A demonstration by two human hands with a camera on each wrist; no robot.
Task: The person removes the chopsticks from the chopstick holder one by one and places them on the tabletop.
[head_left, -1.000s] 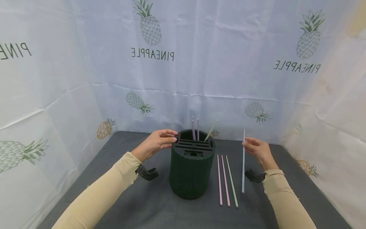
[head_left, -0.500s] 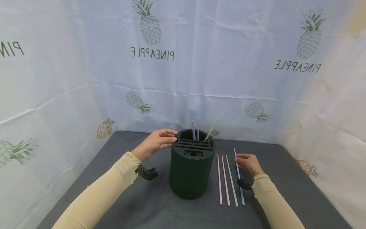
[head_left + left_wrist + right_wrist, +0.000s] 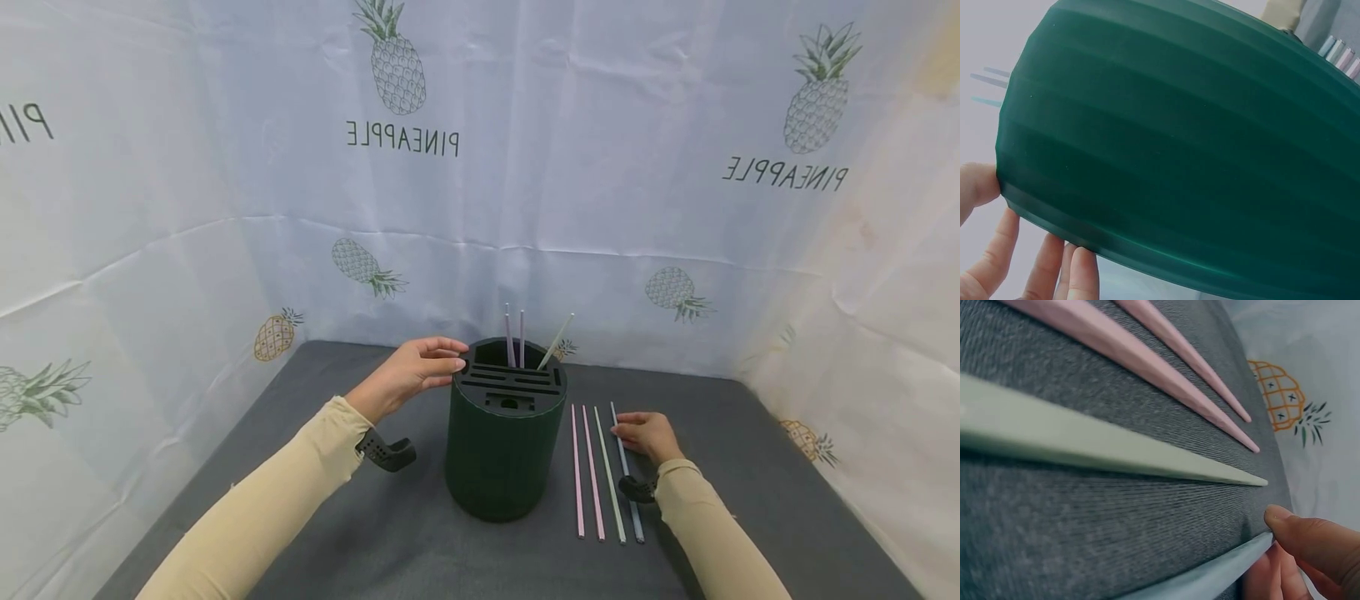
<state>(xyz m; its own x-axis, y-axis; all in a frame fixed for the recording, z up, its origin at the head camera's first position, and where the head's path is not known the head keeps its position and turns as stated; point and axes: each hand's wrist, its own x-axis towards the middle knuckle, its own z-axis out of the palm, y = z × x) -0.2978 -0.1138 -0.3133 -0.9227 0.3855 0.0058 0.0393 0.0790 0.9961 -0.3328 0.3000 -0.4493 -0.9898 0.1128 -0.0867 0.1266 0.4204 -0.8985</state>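
A dark green round knife block [image 3: 502,467] with a black slotted top stands on the table. My left hand [image 3: 408,371] holds its upper left edge, thumb at the rim and fingertips [image 3: 1085,269] against the ribbed wall. With thumb and fingers my right hand [image 3: 648,435] pinches a blue chopstick [image 3: 623,458] near its thin far end. The blue one lies beside a pale green chopstick [image 3: 609,475] and two pink chopsticks, one inner pink chopstick [image 3: 592,475] and one outer pink chopstick [image 3: 577,475], all roughly side by side right of the block.
Two purple chopsticks [image 3: 522,337] and a pale green chopstick [image 3: 557,340] stick up from the block's rear opening. A dark grey cloth [image 3: 360,533] covers the table. Pineapple-print curtains [image 3: 585,192] hang behind it and at both sides.
My right hand has come down and leftward, bringing the blue chopstick from upright above the table to lying beside the green one. My left hand stays on the block.
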